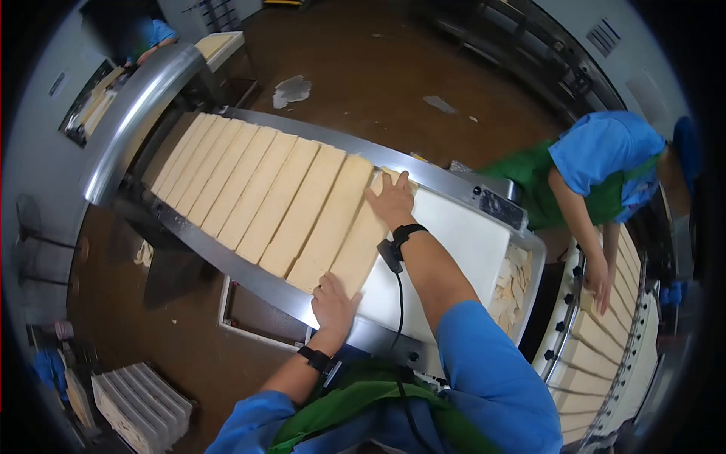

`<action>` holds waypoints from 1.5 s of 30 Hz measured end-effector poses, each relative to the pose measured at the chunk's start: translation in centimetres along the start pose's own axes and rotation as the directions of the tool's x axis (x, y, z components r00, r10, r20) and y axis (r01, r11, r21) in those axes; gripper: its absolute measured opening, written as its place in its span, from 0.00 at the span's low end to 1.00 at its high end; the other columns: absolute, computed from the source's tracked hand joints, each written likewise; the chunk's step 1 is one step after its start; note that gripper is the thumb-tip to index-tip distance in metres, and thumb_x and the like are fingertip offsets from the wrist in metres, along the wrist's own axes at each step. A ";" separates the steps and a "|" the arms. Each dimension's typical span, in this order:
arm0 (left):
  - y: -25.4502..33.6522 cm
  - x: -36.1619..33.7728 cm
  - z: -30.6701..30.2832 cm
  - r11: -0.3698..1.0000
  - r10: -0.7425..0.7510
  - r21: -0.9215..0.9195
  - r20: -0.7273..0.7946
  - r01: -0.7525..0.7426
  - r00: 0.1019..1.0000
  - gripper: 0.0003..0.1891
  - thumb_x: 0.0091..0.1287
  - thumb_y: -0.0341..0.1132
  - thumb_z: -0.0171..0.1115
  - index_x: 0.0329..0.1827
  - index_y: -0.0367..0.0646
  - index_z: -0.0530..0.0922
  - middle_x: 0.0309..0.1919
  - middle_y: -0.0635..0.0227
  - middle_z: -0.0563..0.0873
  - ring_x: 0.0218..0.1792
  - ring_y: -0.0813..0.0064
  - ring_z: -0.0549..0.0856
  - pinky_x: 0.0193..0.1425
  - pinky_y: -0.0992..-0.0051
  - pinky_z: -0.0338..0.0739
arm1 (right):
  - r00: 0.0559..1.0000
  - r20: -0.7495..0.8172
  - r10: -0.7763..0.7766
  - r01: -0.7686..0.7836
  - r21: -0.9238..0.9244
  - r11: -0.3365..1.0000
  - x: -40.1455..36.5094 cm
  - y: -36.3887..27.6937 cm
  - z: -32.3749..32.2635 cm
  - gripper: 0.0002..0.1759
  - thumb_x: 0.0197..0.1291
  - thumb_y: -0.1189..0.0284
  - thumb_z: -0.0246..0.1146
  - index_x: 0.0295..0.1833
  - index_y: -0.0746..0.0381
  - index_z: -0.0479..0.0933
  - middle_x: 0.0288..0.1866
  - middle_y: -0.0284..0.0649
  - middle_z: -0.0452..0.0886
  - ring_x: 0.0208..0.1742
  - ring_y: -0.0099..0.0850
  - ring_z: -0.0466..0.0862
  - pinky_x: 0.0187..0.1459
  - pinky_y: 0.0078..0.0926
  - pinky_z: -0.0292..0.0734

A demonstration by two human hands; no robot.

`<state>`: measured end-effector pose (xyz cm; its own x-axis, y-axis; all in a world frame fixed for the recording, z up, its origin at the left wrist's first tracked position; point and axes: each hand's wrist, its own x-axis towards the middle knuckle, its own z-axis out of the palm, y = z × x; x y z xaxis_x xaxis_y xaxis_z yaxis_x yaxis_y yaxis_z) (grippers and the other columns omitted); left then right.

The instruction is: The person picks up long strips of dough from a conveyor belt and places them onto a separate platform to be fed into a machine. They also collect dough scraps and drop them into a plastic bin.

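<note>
Pale dough strips (261, 200) lie side by side in a row across a conveyor belt. At the row's right end is the last strip (358, 244), with both my hands on it. My right hand (393, 200) grips its far end, the fingers curled over the edge. At the near end, my left hand (334, 304) holds the strip with bent fingers. A small piece of dough shows beyond my right fingertips. Bare white belt (454, 253) lies to the right of the strip. What is under my palms is hidden.
A metal hood (147, 121) spans the belt's left end. Dough scraps (513, 284) fill a tray at the right end. A co-worker (605, 174) bends over another line of strips (597, 340) at right. Stacked trays (144, 405) stand on the floor, lower left.
</note>
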<state>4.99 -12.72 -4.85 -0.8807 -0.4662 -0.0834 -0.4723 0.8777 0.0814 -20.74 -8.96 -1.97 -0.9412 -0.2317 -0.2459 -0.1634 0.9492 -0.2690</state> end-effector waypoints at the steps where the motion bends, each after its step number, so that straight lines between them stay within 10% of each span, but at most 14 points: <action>1: 0.0 -0.1 -0.2 0.999 0.001 -0.034 -0.013 -0.002 1.000 0.44 0.53 0.60 0.63 0.63 0.31 0.64 0.55 0.54 0.71 0.45 0.61 0.75 0.46 0.67 0.76 | 0.999 0.019 0.050 -0.050 0.038 0.998 -0.3 0.6 -0.3 0.40 0.56 0.47 0.55 0.71 0.54 0.57 0.75 0.57 0.41 0.71 0.53 0.58 0.67 0.39 0.61; 7: 1.1 0.4 -3.0 0.860 0.294 -0.439 0.012 -0.259 0.956 0.42 0.46 0.44 0.74 0.60 0.30 0.63 0.52 0.45 0.69 0.51 0.49 0.72 0.54 0.59 0.71 | 0.902 0.084 0.424 -0.427 0.333 0.841 -5.9 10.5 -5.9 0.46 0.47 0.52 0.63 0.69 0.61 0.57 0.72 0.59 0.44 0.71 0.54 0.57 0.66 0.41 0.61; 10: 3.7 0.3 -2.8 0.657 0.488 -0.707 0.132 -0.263 0.863 0.43 0.46 0.42 0.74 0.60 0.30 0.60 0.49 0.44 0.68 0.51 0.44 0.71 0.56 0.57 0.70 | 0.793 -0.247 0.557 -0.510 0.233 0.828 -9.0 19.9 -3.5 0.53 0.44 0.46 0.65 0.70 0.66 0.55 0.74 0.63 0.39 0.69 0.55 0.63 0.65 0.41 0.65; 13: 8.7 -1.1 -4.0 0.757 0.544 -0.579 0.301 -0.304 0.783 0.42 0.46 0.38 0.73 0.61 0.30 0.59 0.49 0.42 0.67 0.50 0.43 0.71 0.56 0.57 0.71 | 0.793 -0.282 0.540 -0.481 0.253 0.839 -13.7 23.7 -4.5 0.52 0.51 0.46 0.61 0.66 0.78 0.55 0.70 0.69 0.51 0.71 0.60 0.55 0.71 0.43 0.50; 17: 14.1 -3.8 -3.6 0.618 0.679 -0.603 0.088 -0.504 0.729 0.40 0.47 0.32 0.71 0.62 0.33 0.59 0.51 0.42 0.65 0.52 0.44 0.71 0.58 0.59 0.70 | 0.540 -0.116 0.834 -0.533 0.719 0.445 -21.4 29.0 -7.1 0.51 0.44 0.54 0.67 0.67 0.68 0.50 0.68 0.64 0.49 0.60 0.60 0.70 0.59 0.45 0.70; 20: 18.9 -7.3 -5.0 0.490 0.737 -0.665 -0.029 -0.563 0.676 0.38 0.46 0.29 0.70 0.63 0.39 0.62 0.53 0.45 0.64 0.54 0.45 0.70 0.59 0.60 0.69 | 0.266 -0.407 0.874 -0.392 0.782 0.484 -28.9 35.5 -6.0 0.49 0.46 0.55 0.67 0.66 0.68 0.50 0.64 0.64 0.54 0.58 0.60 0.70 0.58 0.47 0.70; 25: 27.4 -16.6 -9.2 0.026 0.954 -0.681 -0.203 -0.732 0.222 0.38 0.44 0.28 0.71 0.63 0.44 0.66 0.57 0.48 0.64 0.57 0.48 0.69 0.60 0.61 0.69 | -0.095 -0.519 0.850 -0.442 0.787 0.431 -48.7 43.9 -9.4 0.40 0.51 0.58 0.65 0.61 0.72 0.58 0.55 0.65 0.64 0.55 0.59 0.70 0.58 0.48 0.67; 29: 31.6 -23.8 -10.6 -0.367 0.929 -0.633 -0.209 -0.682 -0.306 0.37 0.48 0.29 0.71 0.63 0.45 0.66 0.58 0.48 0.64 0.52 0.49 0.74 0.56 0.61 0.73 | -0.218 -0.198 0.956 -0.461 0.884 0.078 -63.1 49.4 -9.4 0.42 0.49 0.54 0.64 0.60 0.74 0.62 0.54 0.68 0.68 0.55 0.59 0.73 0.58 0.44 0.70; 33: 32.8 -30.5 -10.3 -0.419 0.789 -0.775 -0.052 -0.474 -0.612 0.31 0.54 0.27 0.67 0.63 0.45 0.67 0.57 0.49 0.65 0.45 0.54 0.79 0.49 0.64 0.77 | 0.004 -0.076 0.997 -0.599 0.798 0.063 -71.4 53.6 -7.2 0.41 0.51 0.52 0.61 0.58 0.76 0.64 0.61 0.67 0.66 0.57 0.62 0.73 0.59 0.42 0.70; 37: 34.5 -35.0 -7.6 -0.475 0.779 -0.774 -0.149 -0.418 -0.609 0.25 0.58 0.22 0.58 0.61 0.44 0.67 0.56 0.49 0.65 0.42 0.54 0.80 0.48 0.65 0.78 | 0.049 -0.044 0.998 -0.864 0.499 0.065 -72.4 55.8 -6.8 0.38 0.58 0.47 0.55 0.66 0.63 0.64 0.67 0.58 0.63 0.65 0.59 0.65 0.63 0.48 0.64; 40: 36.8 -38.0 -6.1 -0.352 0.809 -0.868 -0.094 -0.349 -0.580 0.25 0.58 0.19 0.53 0.61 0.44 0.68 0.57 0.48 0.64 0.47 0.50 0.78 0.52 0.64 0.76 | -0.099 -0.176 0.979 -0.893 0.449 -0.010 -72.0 57.5 -7.1 0.35 0.61 0.46 0.52 0.69 0.54 0.62 0.70 0.54 0.60 0.69 0.55 0.59 0.64 0.53 0.58; 45: 41.1 -41.9 -0.5 -0.277 0.827 -0.932 -0.109 -0.232 -0.551 0.26 0.56 0.18 0.48 0.61 0.41 0.68 0.59 0.47 0.66 0.57 0.50 0.72 0.64 0.66 0.67 | -0.032 -0.347 0.937 -0.905 0.408 0.120 -71.3 57.4 -5.3 0.36 0.61 0.49 0.53 0.69 0.57 0.60 0.71 0.54 0.57 0.69 0.55 0.58 0.65 0.56 0.53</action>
<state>22.44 42.87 2.50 0.0906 0.9710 0.2211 0.3024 -0.2384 0.9229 35.41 63.18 5.08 -0.2255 0.9710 0.0794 0.9530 0.2368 -0.1892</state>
